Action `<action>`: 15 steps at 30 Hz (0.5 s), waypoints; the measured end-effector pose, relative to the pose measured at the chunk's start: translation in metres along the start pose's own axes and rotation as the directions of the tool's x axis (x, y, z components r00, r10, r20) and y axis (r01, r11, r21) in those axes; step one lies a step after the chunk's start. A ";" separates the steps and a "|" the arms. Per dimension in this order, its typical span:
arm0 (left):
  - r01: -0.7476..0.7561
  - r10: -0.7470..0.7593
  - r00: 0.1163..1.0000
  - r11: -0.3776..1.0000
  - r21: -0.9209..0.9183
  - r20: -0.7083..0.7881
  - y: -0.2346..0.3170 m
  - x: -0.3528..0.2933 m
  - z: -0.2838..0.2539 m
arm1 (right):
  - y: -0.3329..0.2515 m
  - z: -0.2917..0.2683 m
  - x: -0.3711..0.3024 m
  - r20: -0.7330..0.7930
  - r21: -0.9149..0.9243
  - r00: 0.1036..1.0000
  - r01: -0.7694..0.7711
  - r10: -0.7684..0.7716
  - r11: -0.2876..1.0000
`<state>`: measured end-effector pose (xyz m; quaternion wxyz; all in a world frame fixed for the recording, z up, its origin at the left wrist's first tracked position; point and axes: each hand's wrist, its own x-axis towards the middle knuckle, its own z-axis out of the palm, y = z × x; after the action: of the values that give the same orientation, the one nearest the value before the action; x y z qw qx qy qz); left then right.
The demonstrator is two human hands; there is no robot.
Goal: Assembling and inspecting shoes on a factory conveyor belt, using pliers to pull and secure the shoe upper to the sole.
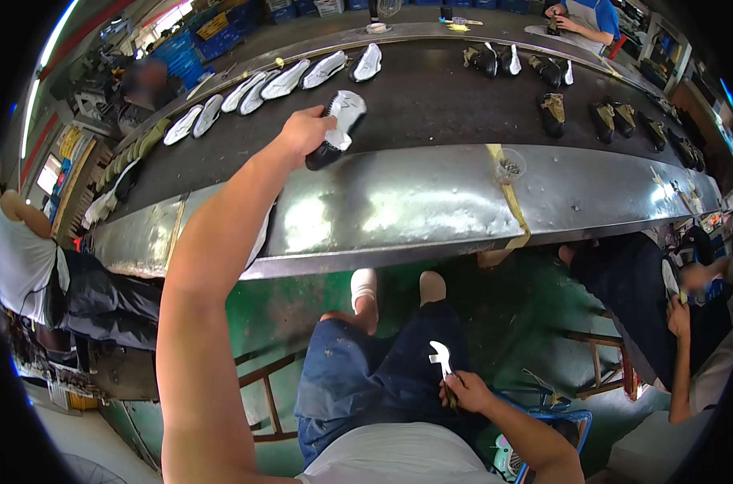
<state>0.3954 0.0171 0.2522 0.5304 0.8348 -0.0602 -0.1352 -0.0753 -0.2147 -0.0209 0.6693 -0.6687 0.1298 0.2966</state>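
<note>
One black shoe with a white bottom was in the left hand, whose fingers were bent and closed on its side. The bottom faced up, and the shoe was over the near part of the dark counter; whether it touched the surface could not be told. The right hand, well below and to the right of the left, was wrapped around the handle of a hammer above the lap, the pale metal head pointing away from the body.

Beyond the left hand and to its left, several white-bottomed shoes lay in a curved row. Well to its right were dark shoes with brown parts. Nearer on that side, a clear cup of small bits stood on the counter's metal edge, beside a yellow strip.
</note>
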 end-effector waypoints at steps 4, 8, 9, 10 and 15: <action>-0.067 0.292 0.949 0.552 0.831 -0.117 -0.006 0.064 0.018 | 0.011 -0.005 0.002 -0.022 0.129 0.999 -0.025 0.028 0.991; -0.129 0.562 0.812 -0.089 0.988 0.157 -0.075 0.106 0.018 | 0.007 -0.011 0.008 0.017 0.197 0.999 -0.046 0.043 0.979; -0.144 0.467 0.870 -0.071 0.987 0.160 -0.083 0.098 0.023 | 0.009 -0.010 0.006 0.031 0.221 0.997 -0.071 0.066 0.973; -0.152 0.364 0.917 -0.053 0.987 0.161 -0.087 0.093 0.025 | 0.009 -0.008 0.005 0.050 0.244 0.995 -0.098 0.088 0.965; -0.263 0.496 0.864 0.299 0.917 0.086 -0.063 0.060 -0.024 | -0.003 -0.013 0.012 0.062 0.217 0.994 -0.097 0.085 0.971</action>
<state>0.4569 0.0503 0.1950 0.0095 0.9546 -0.2628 0.1400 -0.0616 -0.2242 -0.0260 0.7280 -0.5759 0.1750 0.3281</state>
